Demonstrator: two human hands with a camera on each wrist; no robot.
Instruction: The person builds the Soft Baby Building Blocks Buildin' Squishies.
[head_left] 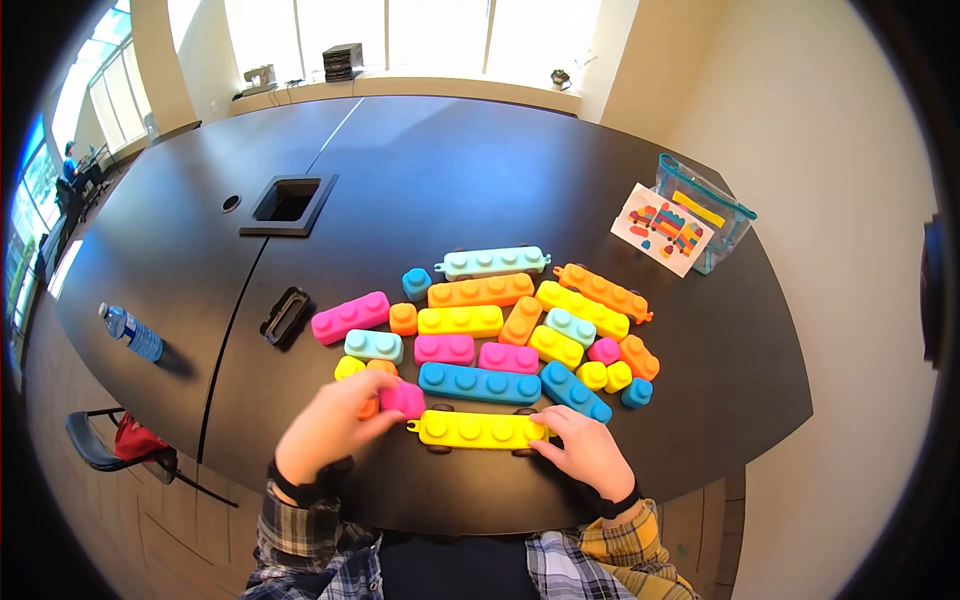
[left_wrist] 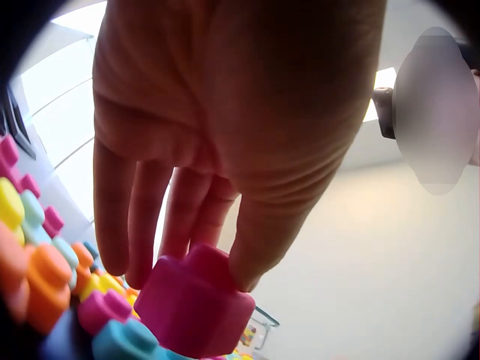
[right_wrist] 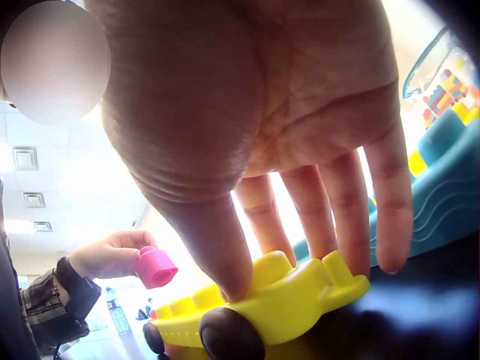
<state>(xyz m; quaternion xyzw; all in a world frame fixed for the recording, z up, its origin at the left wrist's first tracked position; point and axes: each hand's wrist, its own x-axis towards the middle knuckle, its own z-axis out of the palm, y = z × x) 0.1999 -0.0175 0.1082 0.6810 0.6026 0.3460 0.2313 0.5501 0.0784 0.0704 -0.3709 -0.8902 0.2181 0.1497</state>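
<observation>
Between the thumb and fingers of my left hand (head_left: 335, 425) is a small pink block (left_wrist: 199, 304) with one stud, held up off the table. My right hand (head_left: 588, 450) grips the right end of a yellow wheeled car base (head_left: 478, 429), thumb on the near side and fingers on the far side. The base stands on its dark wheels (right_wrist: 231, 334), with a row of studs on top and a hitch at each end. In the head view the pink block is just past the base's left end. A long blue block (head_left: 480, 384) lies right behind the base.
Behind lie several loose blocks, among them an orange long block (head_left: 481, 291), a light-blue wheeled base (head_left: 492, 262) and an orange wheeled base (head_left: 604, 292). A picture card (head_left: 662, 229) leans on a clear bag (head_left: 735, 235). A water bottle (head_left: 131, 333) stands left.
</observation>
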